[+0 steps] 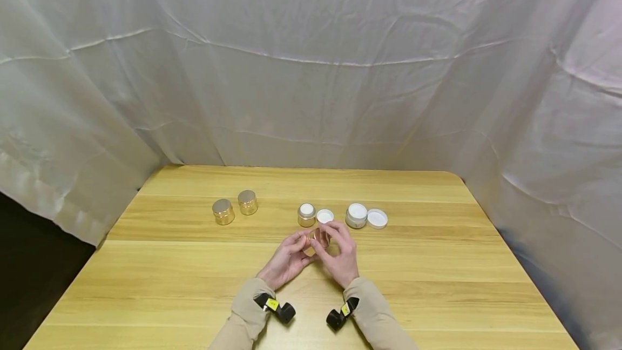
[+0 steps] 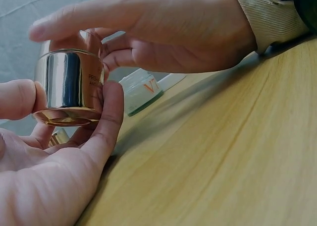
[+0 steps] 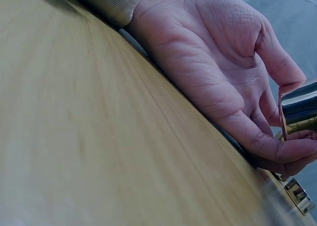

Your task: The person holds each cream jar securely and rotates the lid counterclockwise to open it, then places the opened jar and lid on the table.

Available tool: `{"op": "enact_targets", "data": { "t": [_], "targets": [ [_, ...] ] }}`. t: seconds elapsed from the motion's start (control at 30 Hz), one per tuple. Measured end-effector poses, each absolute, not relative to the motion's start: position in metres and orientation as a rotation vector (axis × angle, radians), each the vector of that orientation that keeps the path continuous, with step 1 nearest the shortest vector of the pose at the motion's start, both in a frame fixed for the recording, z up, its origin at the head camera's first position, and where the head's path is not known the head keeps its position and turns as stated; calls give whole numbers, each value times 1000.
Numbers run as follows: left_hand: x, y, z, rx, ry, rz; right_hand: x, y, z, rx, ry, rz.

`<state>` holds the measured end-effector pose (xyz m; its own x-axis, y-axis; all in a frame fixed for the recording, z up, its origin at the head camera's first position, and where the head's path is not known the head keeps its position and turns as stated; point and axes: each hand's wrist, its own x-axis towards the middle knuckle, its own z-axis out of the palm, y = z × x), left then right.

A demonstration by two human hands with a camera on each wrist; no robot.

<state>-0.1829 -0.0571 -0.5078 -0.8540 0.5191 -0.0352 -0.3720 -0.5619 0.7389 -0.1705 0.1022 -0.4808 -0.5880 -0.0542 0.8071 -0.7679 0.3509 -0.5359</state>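
Note:
A shiny rose-gold cosmetic jar (image 1: 320, 237) is held up between both hands, near the middle of the table. My left hand (image 1: 285, 262) grips its lower part, thumb on one side and fingers on the other. Round the upper part of the jar (image 2: 69, 84), my right hand (image 1: 343, 260) curls its thumb and fingers from above. Small lettering shows on its side in the left wrist view. Just beyond the hands stand a small gold jar (image 1: 306, 220) with a white top and a white lid (image 1: 325, 215) beside it.
Two lidded gold jars (image 1: 223, 212) (image 1: 248, 202) stand at the left on the wooden table (image 1: 160, 285). Right of the hands are a pale green jar (image 1: 357, 219) with a white top and a white round lid (image 1: 377, 219). A grey curtain (image 1: 311, 96) hangs behind.

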Motion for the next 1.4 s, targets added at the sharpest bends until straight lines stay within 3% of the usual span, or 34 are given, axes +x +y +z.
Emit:
{"op": "enact_targets", "data": {
  "t": [0.23,0.77,1.23,1.4],
  "targets": [
    [-183,-58,-508,296,1069,2392,-171,102,-482,810,-1852,1339],
    [-181,-58,-505,242,1060,2389,-171,103,-481,732,-1881,1331],
    [-182,-58,-507,267,1064,2388,-190,109,-517,750,-1899,1375],
    [-181,-58,-505,234,1071,2385,-178,105,-495,724,-1903,1376]
  ]
}}
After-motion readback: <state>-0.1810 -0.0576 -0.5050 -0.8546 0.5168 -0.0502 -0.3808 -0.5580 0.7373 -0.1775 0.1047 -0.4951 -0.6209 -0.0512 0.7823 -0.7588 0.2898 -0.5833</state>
